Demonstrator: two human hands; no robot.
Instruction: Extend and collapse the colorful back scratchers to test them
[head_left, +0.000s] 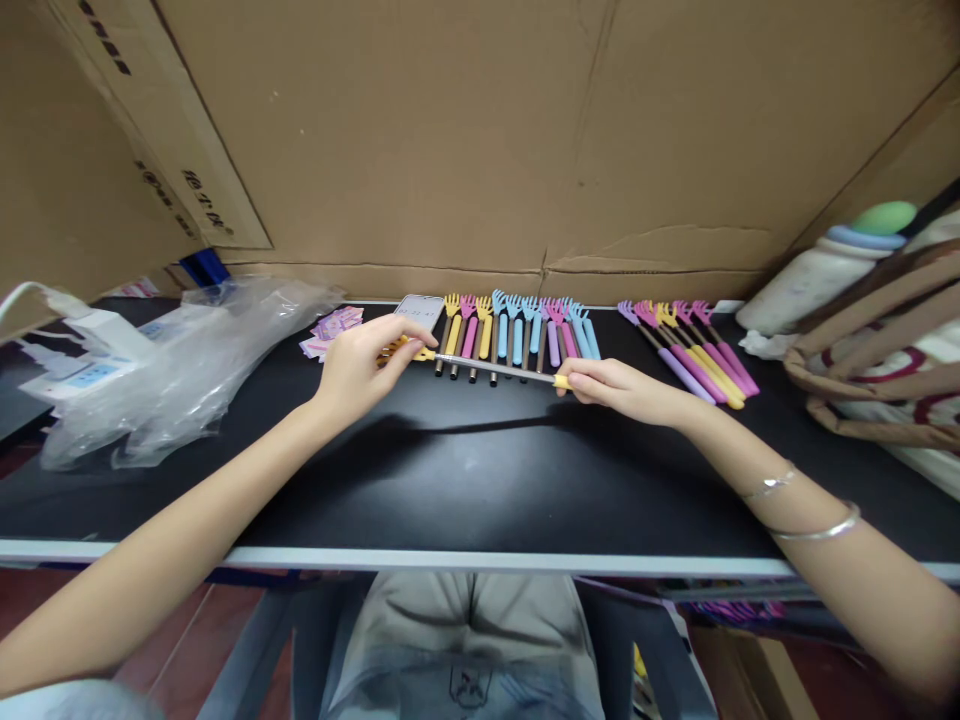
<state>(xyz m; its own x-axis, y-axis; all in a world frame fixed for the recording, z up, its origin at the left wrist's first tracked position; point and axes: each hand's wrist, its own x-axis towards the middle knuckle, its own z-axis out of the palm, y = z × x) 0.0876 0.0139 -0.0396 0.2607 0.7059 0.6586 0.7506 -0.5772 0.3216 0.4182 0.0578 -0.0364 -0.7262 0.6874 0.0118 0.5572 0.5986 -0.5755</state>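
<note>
Between my two hands a yellow back scratcher (pixel 495 368) is held level above the black table, its metal rod drawn out long. My left hand (pixel 373 362) pinches it near the yellow claw head, which the fingers partly cover. Around the yellow handle at the other end, my right hand (pixel 611 388) is closed. Just behind the rod lies a row of back scratchers (pixel 517 335) with yellow, pink, blue and purple heads, several of them with separate coloured handles beside dark rods. To the right, more back scratchers (pixel 694 355) with handles on lie fanned together.
Clear plastic bags (pixel 180 370) cover the left side beside a white power strip (pixel 82 375). A phone (pixel 420 311) showing digits and small printed cards (pixel 330 332) lie behind my left hand. A bottle (pixel 821 275) and a fabric bag (pixel 885 370) stand right. Cardboard (pixel 420 130) walls the back.
</note>
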